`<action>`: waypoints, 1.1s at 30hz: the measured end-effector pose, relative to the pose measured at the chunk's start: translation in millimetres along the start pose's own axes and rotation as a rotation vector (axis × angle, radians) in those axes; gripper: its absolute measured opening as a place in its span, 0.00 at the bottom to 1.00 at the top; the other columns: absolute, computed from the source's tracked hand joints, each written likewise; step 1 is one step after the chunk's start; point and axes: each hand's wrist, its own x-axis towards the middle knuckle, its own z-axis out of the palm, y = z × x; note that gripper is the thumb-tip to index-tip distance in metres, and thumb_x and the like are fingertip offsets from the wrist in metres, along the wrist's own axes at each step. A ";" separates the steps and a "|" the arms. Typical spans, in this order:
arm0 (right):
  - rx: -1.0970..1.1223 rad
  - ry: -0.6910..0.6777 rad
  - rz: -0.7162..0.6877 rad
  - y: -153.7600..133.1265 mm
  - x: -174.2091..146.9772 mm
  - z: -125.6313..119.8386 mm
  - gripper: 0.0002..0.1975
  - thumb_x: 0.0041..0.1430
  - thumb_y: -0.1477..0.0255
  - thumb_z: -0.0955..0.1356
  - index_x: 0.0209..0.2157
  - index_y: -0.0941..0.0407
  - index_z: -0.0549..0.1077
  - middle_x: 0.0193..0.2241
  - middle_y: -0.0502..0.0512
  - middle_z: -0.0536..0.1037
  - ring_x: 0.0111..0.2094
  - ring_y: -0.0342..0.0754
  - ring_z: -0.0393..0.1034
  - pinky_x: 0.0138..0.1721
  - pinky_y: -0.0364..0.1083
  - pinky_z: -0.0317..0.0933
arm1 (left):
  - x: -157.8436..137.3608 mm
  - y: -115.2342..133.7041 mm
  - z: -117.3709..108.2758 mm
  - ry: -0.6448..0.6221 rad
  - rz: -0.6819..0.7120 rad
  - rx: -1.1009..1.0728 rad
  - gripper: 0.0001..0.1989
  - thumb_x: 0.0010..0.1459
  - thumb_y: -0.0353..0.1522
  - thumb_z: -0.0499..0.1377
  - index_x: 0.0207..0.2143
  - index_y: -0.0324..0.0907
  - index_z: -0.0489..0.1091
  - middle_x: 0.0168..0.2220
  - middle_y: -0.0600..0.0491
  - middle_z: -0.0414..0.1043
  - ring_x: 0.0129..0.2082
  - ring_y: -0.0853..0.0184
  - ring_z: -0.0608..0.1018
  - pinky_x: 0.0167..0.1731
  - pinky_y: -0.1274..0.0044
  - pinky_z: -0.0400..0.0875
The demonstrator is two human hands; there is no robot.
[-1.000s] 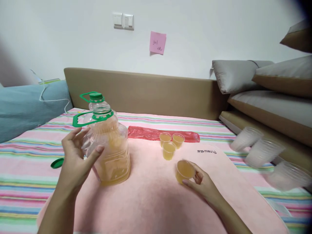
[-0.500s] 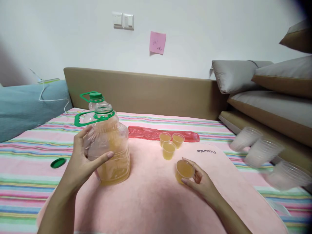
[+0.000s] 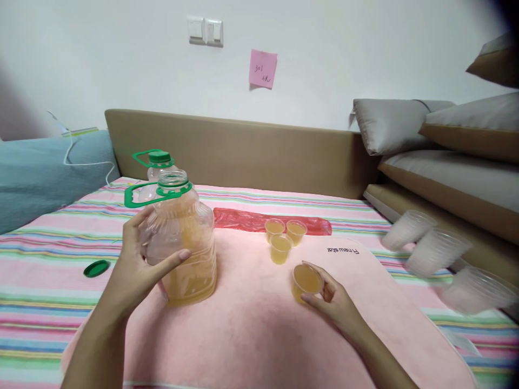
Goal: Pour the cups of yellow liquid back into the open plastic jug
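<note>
My left hand (image 3: pixel 148 254) is wrapped round the side of a big clear plastic jug (image 3: pixel 194 265) with a green handle ring and no cap. Yellowish liquid fills part of the jug, which stands upright on a pink mat (image 3: pixel 251 324). Between the thumb and fingers of my right hand (image 3: pixel 330 294) is a small clear plastic cup (image 3: pixel 304 283) of the same coloured liquid. Beyond it, three filled cups (image 3: pixel 280 249) are grouped together on the mat's far part. A green cap (image 3: pixel 96 268) lies on the striped sheet, left of my left hand.
A second jug (image 3: pixel 160 158), capped in green, stands behind the first. A flat red plastic bag (image 3: pixel 239 220) lies behind the filled cups. To the right, stacks of clear cups (image 3: pixel 438 251) lie tilted beside piled cushions (image 3: pixel 454 173). A brown headboard (image 3: pixel 235 151) closes the back.
Almost nothing differs. Both hands keep their hold on the jug and the cup, and the whole view has shifted very slightly.
</note>
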 end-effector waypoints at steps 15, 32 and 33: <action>0.012 0.031 0.016 -3.5 -0.1 4.0 0.39 0.56 0.57 0.78 0.65 0.51 0.64 0.68 0.61 0.65 0.70 0.59 0.59 0.72 0.60 0.51 | 2.4 -3.9 -0.2 0.026 0.003 0.046 0.61 0.37 0.60 0.74 0.68 0.51 0.53 0.72 0.41 0.53 0.70 0.38 0.62 0.65 0.41 0.58; 0.135 -0.013 -0.074 -84.3 34.2 -12.4 0.29 0.55 0.62 0.79 0.57 0.49 0.75 0.59 0.57 0.77 0.62 0.58 0.69 0.63 0.53 0.63 | -0.9 2.6 7.5 0.029 0.078 0.007 0.51 0.44 0.47 0.76 0.67 0.52 0.56 0.70 0.45 0.57 0.70 0.44 0.64 0.68 0.49 0.62; 0.139 -0.029 -0.089 -93.5 39.4 -13.4 0.28 0.55 0.62 0.79 0.57 0.48 0.75 0.59 0.57 0.77 0.62 0.58 0.70 0.62 0.53 0.64 | -1.2 4.2 9.3 0.038 0.079 -0.001 0.51 0.44 0.48 0.75 0.67 0.52 0.57 0.69 0.45 0.58 0.69 0.44 0.64 0.68 0.49 0.62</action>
